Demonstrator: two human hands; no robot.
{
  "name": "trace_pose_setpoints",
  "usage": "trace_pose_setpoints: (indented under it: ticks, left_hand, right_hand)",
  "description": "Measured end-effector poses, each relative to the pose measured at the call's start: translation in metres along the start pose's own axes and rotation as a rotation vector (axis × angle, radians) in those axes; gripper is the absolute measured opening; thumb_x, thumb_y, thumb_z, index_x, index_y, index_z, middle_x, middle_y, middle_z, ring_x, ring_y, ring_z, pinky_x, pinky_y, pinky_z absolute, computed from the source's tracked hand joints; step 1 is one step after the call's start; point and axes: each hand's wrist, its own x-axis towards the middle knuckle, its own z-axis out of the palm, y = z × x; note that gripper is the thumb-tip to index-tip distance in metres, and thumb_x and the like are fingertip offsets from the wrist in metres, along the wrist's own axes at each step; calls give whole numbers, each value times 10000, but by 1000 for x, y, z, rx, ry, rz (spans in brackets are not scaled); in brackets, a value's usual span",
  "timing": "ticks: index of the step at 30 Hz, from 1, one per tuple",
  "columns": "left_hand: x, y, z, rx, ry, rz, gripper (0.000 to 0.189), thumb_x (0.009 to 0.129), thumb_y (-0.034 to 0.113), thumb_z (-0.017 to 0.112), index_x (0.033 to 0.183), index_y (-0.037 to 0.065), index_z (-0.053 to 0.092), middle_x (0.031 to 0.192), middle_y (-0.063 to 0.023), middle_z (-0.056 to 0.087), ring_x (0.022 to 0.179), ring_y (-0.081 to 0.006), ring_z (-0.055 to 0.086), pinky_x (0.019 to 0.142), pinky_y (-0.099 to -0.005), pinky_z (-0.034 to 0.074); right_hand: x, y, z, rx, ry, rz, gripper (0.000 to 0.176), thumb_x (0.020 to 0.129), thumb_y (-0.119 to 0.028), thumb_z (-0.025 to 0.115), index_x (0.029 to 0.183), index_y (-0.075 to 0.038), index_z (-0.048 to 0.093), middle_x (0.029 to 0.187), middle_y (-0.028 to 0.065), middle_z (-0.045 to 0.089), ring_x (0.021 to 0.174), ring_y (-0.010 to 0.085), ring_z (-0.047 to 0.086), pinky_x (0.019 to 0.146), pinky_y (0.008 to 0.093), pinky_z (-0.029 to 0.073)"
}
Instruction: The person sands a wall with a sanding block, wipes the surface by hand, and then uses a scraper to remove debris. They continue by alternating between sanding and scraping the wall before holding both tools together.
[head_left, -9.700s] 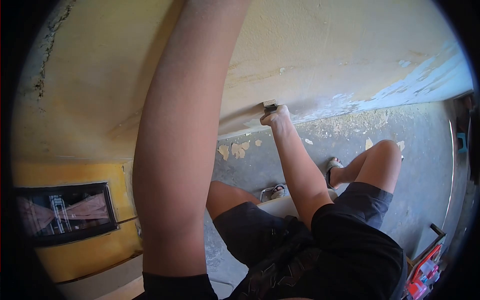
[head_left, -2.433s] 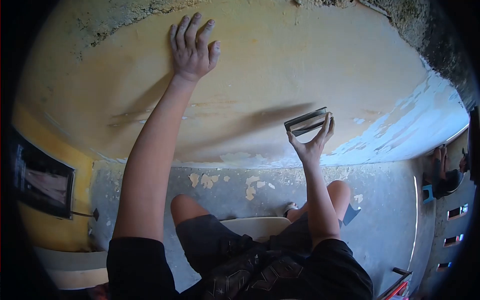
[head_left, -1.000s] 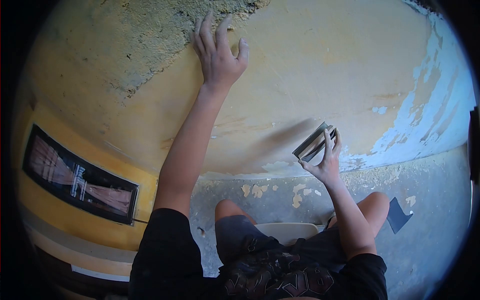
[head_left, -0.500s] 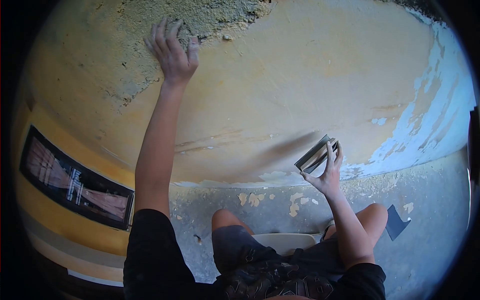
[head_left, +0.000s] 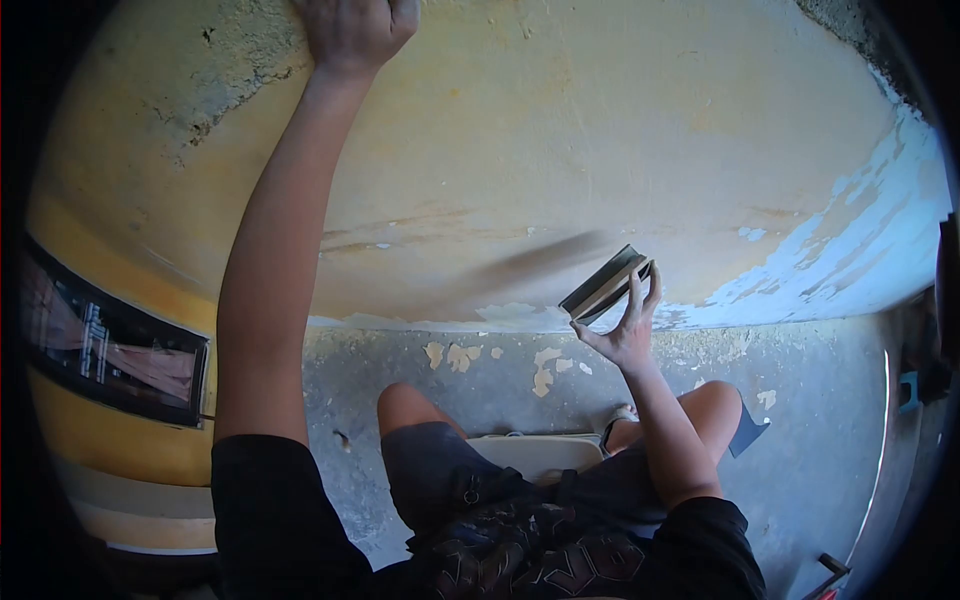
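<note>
My left hand (head_left: 352, 32) rests on the wall (head_left: 520, 130) at the top left, beside a rough patch of bare plaster (head_left: 240, 60). Its fingertips are cut off by the frame's upper edge. Lower and to the right, my right hand (head_left: 630, 325) grips a sanding block (head_left: 608, 285) with dark sheet around it, thumb at one end and fingers at the other. The block is tilted close to the wall's lower part, and its shadow falls to the left.
Flaking white paint (head_left: 850, 250) covers the wall's right side. Paint chips lie on the grey floor (head_left: 800, 400). A dark sheet (head_left: 748, 432) lies beside my right knee. I sit on a pale seat (head_left: 535, 452). A framed window (head_left: 110, 345) is at left.
The view has shifted, so the wall and floor appear higher and my left fingers have left the frame. My right hand still holds the block, now further left in view.
</note>
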Motion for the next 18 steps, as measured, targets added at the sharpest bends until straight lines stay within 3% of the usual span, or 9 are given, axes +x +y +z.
trace_pose_setpoints:
  ticks: [8, 10, 13, 17, 18]
  left_hand:
    - [10, -15, -12, 48, 5, 13, 436, 850, 272, 501, 1230, 62, 530, 1258, -174, 502, 1206, -354, 447, 1038, -587, 276]
    - [16, -35, -23, -45, -184, 155, 454, 850, 302, 519, 1244, 77, 505, 1266, -164, 483, 1200, -344, 440, 1047, -609, 263]
    - [-10, -76, -33, 54, -130, 252, 493, 845, 324, 544, 1278, 99, 471, 1303, -152, 457, 1202, -339, 436, 1071, -620, 240]
    - [-54, -117, -52, 134, -148, 150, 530, 899, 407, 493, 1336, 113, 434, 1367, -144, 425, 1261, -333, 409, 1103, -609, 213]
    - [-70, -120, -52, 91, -159, 116, 549, 925, 455, 440, 1355, 114, 426, 1395, -140, 411, 1297, -328, 386, 1109, -604, 205]
  right_hand:
    - [2, -25, 17, -18, 25, -152, 1145, 616, -522, 838, 1509, -156, 222, 1444, 411, 136, 1348, 564, 216, 1047, 616, 321]
    - [0, -32, 15, -52, 21, -182, 1202, 607, -510, 853, 1516, -121, 169, 1457, 403, 118, 1365, 559, 193, 1042, 624, 316]
    - [-6, -39, 12, -98, -8, -140, 1205, 603, -524, 851, 1509, -107, 175, 1456, 402, 116, 1361, 556, 202, 1043, 621, 318]
    - [-1, -37, 8, -185, 6, -102, 1219, 590, -537, 854, 1494, -81, 176, 1445, 381, 130, 1355, 554, 204, 1035, 621, 329]
    - [5, -38, 4, -177, -7, -83, 1253, 585, -519, 866, 1519, -138, 124, 1431, 401, 116, 1333, 584, 204, 1013, 651, 337]
